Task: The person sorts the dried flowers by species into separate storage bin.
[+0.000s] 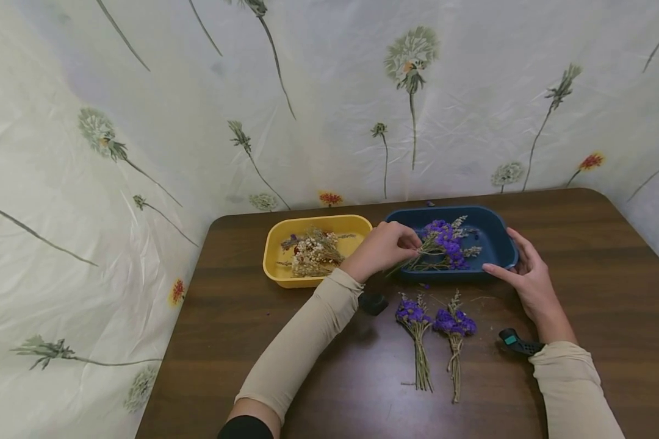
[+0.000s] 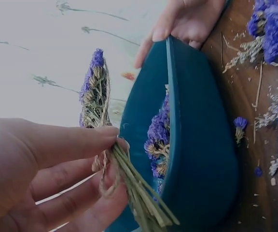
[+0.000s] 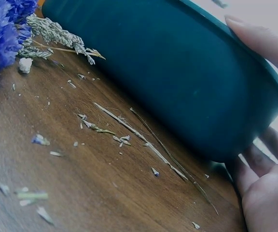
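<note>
My left hand pinches the stems of a dried purple flower bunch between thumb and fingers. Twine is tied around that bunch. It is held at the left part of a dark blue plastic basin, where more purple flowers lie inside. At the basin's right end, my right hand grips the rim, thumb on the near edge and fingers round the end wall. Nearer me, two more purple bunches lie side by side on the table, stems towards me; the right one is tied with twine.
Left of the blue basin stands a yellow basin holding whitish dried flowers. Stem scraps and petals litter the brown table. Behind rises a flower-printed curtain. A black device sits at my right wrist.
</note>
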Demonstrator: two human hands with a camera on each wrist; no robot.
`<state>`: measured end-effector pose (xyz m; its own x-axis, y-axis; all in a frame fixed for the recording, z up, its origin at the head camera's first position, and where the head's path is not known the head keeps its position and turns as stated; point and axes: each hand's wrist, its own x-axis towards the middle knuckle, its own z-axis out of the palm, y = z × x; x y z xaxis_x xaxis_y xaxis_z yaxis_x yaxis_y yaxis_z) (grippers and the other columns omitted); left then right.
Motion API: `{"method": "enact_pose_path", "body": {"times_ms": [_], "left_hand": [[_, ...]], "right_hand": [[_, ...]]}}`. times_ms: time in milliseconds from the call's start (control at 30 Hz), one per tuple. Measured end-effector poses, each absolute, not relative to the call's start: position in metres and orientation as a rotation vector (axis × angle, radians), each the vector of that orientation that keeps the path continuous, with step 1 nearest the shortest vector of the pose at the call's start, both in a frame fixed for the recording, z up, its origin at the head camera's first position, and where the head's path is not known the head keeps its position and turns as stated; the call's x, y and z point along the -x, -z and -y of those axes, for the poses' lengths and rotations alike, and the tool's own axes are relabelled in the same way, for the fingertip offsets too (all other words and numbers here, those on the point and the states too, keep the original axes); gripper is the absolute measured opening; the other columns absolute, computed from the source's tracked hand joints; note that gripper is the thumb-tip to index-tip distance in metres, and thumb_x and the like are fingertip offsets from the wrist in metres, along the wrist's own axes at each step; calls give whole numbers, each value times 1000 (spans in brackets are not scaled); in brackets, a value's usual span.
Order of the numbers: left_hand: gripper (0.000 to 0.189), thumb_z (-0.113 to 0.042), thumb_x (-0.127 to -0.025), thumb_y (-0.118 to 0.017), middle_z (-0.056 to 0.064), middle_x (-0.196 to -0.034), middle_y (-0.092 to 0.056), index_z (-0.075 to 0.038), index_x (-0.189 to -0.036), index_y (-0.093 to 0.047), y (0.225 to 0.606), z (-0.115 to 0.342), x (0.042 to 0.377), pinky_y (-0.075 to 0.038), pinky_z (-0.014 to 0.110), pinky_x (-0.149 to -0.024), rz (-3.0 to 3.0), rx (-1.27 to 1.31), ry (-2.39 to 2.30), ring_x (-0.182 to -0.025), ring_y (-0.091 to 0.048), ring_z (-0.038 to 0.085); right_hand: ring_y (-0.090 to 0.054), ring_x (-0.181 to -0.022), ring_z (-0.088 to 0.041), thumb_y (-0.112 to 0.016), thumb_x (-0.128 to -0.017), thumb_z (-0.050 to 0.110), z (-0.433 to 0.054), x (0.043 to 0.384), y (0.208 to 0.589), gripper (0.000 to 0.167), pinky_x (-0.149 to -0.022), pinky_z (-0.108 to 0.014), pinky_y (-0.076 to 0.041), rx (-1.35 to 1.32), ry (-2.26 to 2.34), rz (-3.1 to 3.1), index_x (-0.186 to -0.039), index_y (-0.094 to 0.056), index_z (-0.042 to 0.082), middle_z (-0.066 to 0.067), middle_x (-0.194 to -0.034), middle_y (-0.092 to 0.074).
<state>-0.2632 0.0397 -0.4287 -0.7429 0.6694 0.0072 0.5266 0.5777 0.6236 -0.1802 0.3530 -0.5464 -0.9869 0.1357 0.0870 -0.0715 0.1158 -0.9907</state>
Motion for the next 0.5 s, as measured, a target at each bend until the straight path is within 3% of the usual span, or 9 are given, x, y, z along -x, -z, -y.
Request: {"method": "enact_pose_path", "body": {"times_ms": [500], "left_hand": [[15,-21,-98,-72,-7,-110,-77,-19,-113,-78,427,-85,284,-54,15,-82,-2573,-936,-645,-97,-70,4]], "right_hand": [[-18,-160,-11,-72,-95,3,-353,180,546,89,-97,-2,-38,68,-2003,2226,-165,-24,31,11,-174,-15]]}}
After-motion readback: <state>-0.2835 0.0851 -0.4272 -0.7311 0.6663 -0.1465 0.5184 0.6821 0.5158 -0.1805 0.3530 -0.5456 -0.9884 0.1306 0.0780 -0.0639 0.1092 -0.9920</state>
